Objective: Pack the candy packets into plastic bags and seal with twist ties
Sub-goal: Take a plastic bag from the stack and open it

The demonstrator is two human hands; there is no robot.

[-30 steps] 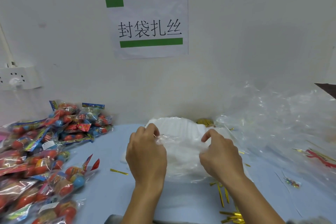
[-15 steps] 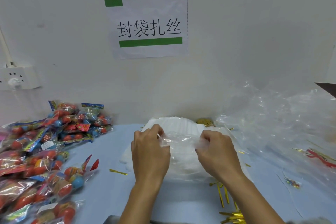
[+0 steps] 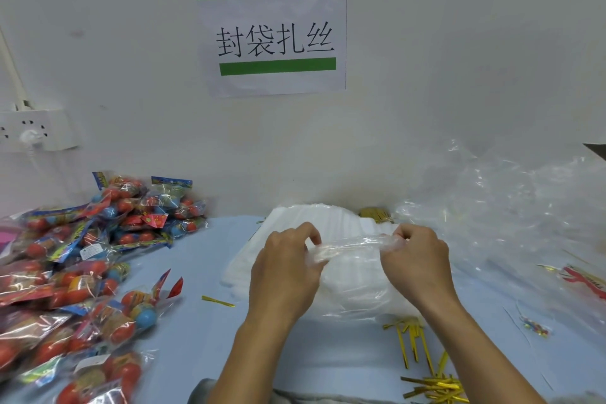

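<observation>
Both hands pinch one clear plastic bag (image 3: pixel 351 248) above the bag stack (image 3: pixel 314 216).
Left hand (image 3: pixel 283 272) and right hand (image 3: pixel 414 264) grip its opposite ends; candy packets (image 3: pixel 82 269) piled far left, gold twist ties (image 3: pixel 426 367) near right.

I am seeing bare table (image 3: pixel 210 259) lying open between the candy packets (image 3: pixel 75 272) crowding the left and the stack of bags (image 3: pixel 328 226) at centre; one twist tie (image 3: pixel 218 301) is lying there. Crumpled plastic (image 3: pixel 511 223) is blocking the right; loose ties (image 3: pixel 426 367) are littering the near right.
</observation>
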